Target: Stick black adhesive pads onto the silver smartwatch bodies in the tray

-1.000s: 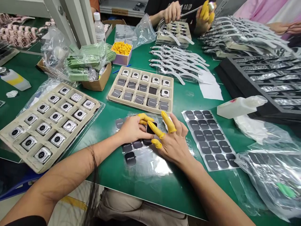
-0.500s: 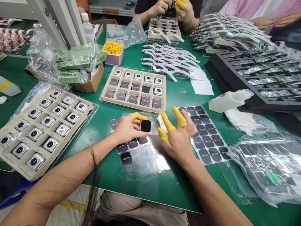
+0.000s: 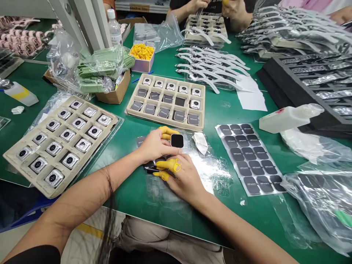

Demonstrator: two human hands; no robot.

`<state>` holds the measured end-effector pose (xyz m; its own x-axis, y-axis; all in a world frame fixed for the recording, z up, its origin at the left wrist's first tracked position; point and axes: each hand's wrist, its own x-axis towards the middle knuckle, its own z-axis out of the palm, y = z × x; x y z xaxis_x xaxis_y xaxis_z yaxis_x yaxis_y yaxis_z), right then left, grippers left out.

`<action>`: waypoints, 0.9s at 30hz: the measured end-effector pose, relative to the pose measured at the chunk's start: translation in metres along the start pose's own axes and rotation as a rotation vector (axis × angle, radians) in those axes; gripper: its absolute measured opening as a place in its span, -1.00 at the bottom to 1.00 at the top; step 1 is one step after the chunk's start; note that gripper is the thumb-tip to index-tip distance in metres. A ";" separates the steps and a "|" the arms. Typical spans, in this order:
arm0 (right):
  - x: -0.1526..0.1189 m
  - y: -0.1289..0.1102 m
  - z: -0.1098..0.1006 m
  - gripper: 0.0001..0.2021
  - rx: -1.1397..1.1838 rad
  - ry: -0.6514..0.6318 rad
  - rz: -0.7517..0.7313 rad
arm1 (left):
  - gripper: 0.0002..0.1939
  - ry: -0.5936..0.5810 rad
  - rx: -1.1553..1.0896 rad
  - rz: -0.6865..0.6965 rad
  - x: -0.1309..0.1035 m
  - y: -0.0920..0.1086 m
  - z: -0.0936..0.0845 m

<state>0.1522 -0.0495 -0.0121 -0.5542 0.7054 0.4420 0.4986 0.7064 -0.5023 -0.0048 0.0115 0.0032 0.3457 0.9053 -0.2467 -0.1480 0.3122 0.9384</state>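
My left hand (image 3: 155,146) is closed on a smartwatch body (image 3: 177,140), its black screen facing up and toward me. Yellow finger cots cover some of its fingers. Just below, my right hand (image 3: 183,174), also in yellow finger cots, pinches a black screen film (image 3: 150,169) at the clear sheet; the film is seen nearly edge-on and partly hidden by the fingers. Under both hands lies the clear sheet (image 3: 167,200) with a few black films. A crumpled white wipe (image 3: 200,143) rests to the right of the watch.
Trays of watch bodies lie at left (image 3: 26,179) and ahead (image 3: 165,123). A sheet of black films (image 3: 228,154) and a white squeeze bottle (image 3: 283,119) are to the right. Behind are a box of yellow finger cots (image 3: 143,65), green straps (image 3: 101,66) and white-strapped watches (image 3: 206,64). Co-workers sit opposite.
My right hand has moved left and down from open fingers above the wipe to a pinch on a black film. The left hand still holds the watch body. The view has shifted slightly.
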 end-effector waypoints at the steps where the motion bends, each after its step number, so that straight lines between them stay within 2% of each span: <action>1: 0.002 -0.001 0.000 -0.83 0.000 0.019 -0.013 | -0.45 0.004 -0.021 0.004 0.000 0.000 0.000; 6: 0.006 -0.003 0.002 -0.88 0.064 0.103 0.069 | -0.46 0.017 -0.069 0.014 0.002 0.000 -0.001; 10: 0.006 -0.007 -0.001 -0.76 0.145 0.197 -0.029 | -0.46 0.033 -0.048 0.004 0.001 0.002 0.000; 13: 0.005 -0.014 -0.021 -0.74 0.178 0.224 -0.124 | -0.46 0.039 -0.016 0.014 0.002 0.001 0.000; 15: 0.005 -0.015 -0.042 -0.83 0.339 0.168 -0.134 | -0.45 0.031 0.039 0.032 0.002 -0.001 0.000; 16: 0.006 -0.013 -0.052 -0.86 0.474 0.132 -0.079 | -0.45 0.028 0.087 0.042 0.002 -0.002 0.000; 17: 0.007 -0.009 -0.060 -0.90 0.607 0.131 0.047 | -0.44 0.028 0.148 0.050 0.001 -0.004 0.000; 18: 0.008 -0.003 -0.066 -0.95 0.700 0.159 0.232 | -0.45 0.032 0.222 0.055 0.000 -0.005 0.001; 20: 0.011 0.014 -0.069 -0.84 0.774 0.271 0.614 | -0.44 0.043 0.375 0.051 -0.002 -0.006 0.004; 21: 0.012 0.022 -0.066 -0.76 0.805 0.306 0.755 | -0.45 0.047 0.441 0.049 -0.004 -0.006 0.006; 23: 0.013 0.035 -0.055 -0.68 0.894 0.321 0.912 | -0.46 0.048 0.541 0.054 -0.006 -0.006 0.009; 25: 0.013 0.041 -0.044 -0.65 0.974 0.307 0.980 | -0.54 0.040 0.600 0.071 -0.008 -0.006 0.010; 27: 0.013 0.042 -0.037 -0.63 1.007 0.301 1.014 | -0.72 0.050 0.651 0.099 -0.008 -0.006 0.011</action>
<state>0.1906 -0.0088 0.0007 -0.0358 0.9401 -0.3390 -0.1559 -0.3403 -0.9273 0.0035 -0.0004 0.0022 0.3133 0.9380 -0.1480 0.4189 0.0034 0.9080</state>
